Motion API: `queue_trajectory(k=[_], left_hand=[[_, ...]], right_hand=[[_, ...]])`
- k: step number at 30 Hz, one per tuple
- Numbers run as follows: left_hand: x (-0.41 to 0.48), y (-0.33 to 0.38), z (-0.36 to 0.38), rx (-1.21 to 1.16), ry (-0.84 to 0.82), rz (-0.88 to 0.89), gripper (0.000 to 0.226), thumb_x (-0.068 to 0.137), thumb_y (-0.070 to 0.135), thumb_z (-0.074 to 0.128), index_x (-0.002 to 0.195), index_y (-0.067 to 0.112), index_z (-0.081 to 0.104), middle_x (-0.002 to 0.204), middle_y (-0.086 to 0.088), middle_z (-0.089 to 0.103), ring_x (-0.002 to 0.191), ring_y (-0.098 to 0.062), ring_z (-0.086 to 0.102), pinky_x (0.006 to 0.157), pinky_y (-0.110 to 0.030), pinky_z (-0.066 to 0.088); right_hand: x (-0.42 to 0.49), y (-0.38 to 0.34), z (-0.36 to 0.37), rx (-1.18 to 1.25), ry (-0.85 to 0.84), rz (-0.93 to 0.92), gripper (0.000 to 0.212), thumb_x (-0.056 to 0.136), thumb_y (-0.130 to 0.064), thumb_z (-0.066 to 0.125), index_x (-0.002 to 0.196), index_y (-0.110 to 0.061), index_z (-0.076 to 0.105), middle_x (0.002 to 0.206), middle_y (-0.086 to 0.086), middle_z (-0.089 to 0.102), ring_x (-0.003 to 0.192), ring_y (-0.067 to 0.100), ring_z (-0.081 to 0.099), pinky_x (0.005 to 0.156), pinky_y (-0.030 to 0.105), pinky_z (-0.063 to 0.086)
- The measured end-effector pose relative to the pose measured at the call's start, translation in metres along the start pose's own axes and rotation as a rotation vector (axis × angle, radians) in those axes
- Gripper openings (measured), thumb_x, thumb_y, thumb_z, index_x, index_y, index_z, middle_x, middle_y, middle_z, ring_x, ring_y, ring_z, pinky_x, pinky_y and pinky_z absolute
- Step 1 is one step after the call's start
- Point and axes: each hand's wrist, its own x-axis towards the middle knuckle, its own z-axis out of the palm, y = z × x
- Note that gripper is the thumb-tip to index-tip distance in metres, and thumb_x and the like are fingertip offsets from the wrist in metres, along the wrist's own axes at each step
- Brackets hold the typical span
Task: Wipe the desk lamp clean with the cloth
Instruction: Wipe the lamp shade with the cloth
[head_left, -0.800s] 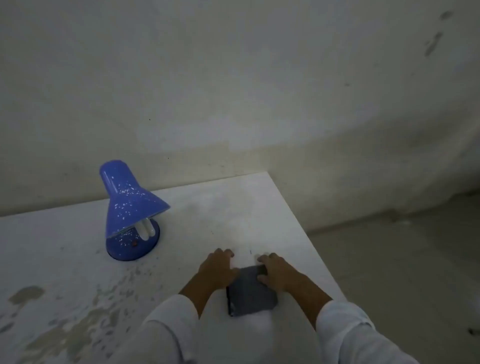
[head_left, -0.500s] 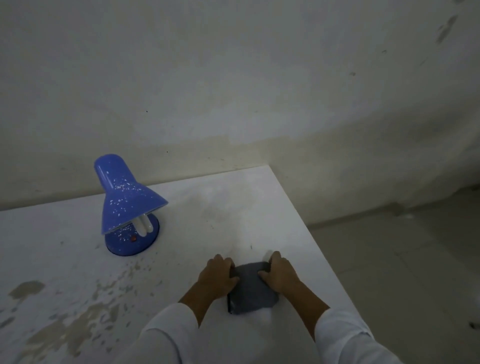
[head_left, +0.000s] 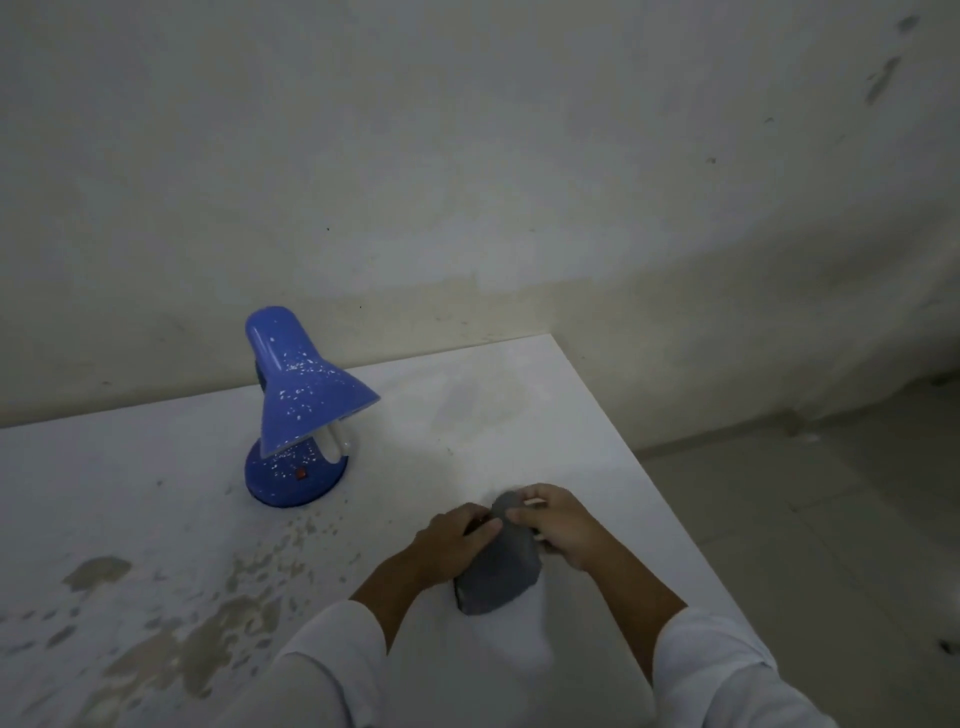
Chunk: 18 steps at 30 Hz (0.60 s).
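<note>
A small blue desk lamp (head_left: 301, 395) speckled with white spots stands on the white table (head_left: 156, 467), its round base toward the back left of my hands. A folded grey cloth (head_left: 501, 577) lies near the table's right front. My left hand (head_left: 457, 538) and my right hand (head_left: 558, 525) both pinch the cloth's far edge, lifted off the table. The lamp is about a hand's length away to the left of my left hand.
The table has worn, flaking patches (head_left: 171, 644) at the front left. Its right edge (head_left: 649, 467) drops to a tiled floor (head_left: 831, 519). A stained pale wall (head_left: 467, 182) runs directly behind the table.
Both hands have gone from pressing flat on the cloth to pinching its far edge and lifting it. The view has shifted, so the lamp appears closer to centre.
</note>
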Motion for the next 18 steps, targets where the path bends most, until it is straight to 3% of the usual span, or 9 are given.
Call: queue_trajectory(k=[4, 10, 15, 18], left_hand=[[-0.021, -0.005, -0.02, -0.17, -0.022, 0.016, 0.045, 0.083, 0.053, 0.055, 0.113, 0.019, 0.054, 0.119, -0.005, 0.061, 0.106, -0.021, 0.058, 0.09, -0.036, 0.05], [-0.052, -0.035, -0.049, -0.196, 0.055, 0.008, 0.052, 0.08, 0.05, 0.063, 0.118, 0.015, 0.057, 0.117, -0.009, 0.064, 0.103, -0.024, 0.062, 0.094, -0.041, 0.051], [-0.075, -0.059, -0.072, -0.324, 0.064, -0.051, 0.053, 0.083, 0.046, 0.061, 0.126, 0.017, 0.051, 0.124, -0.006, 0.058, 0.109, -0.022, 0.056, 0.095, -0.035, 0.046], [-0.085, -0.079, -0.089, -0.309, 0.054, -0.072, 0.062, 0.082, 0.044, 0.062, 0.133, 0.014, 0.044, 0.134, -0.006, 0.053, 0.117, -0.023, 0.053, 0.101, -0.035, 0.044]], right_hand=[[-0.008, -0.02, 0.024, 0.105, 0.035, -0.081, 0.025, 0.086, -0.01, 0.062, 0.11, -0.006, 0.061, 0.096, 0.012, 0.066, 0.082, 0.019, 0.064, 0.07, 0.029, 0.055], [-0.015, -0.035, 0.075, 0.026, 0.079, -0.143, 0.02, 0.083, -0.016, 0.067, 0.103, -0.011, 0.063, 0.101, 0.018, 0.068, 0.093, 0.027, 0.066, 0.08, 0.036, 0.056], [-0.02, -0.041, 0.114, 0.013, 0.137, -0.143, 0.007, 0.087, -0.017, 0.061, 0.092, -0.012, 0.063, 0.091, 0.009, 0.065, 0.082, 0.022, 0.063, 0.067, 0.026, 0.053], [-0.024, -0.044, 0.127, 0.078, 0.209, -0.121, 0.012, 0.092, -0.02, 0.053, 0.096, -0.01, 0.059, 0.096, 0.011, 0.062, 0.082, 0.022, 0.06, 0.072, 0.027, 0.052]])
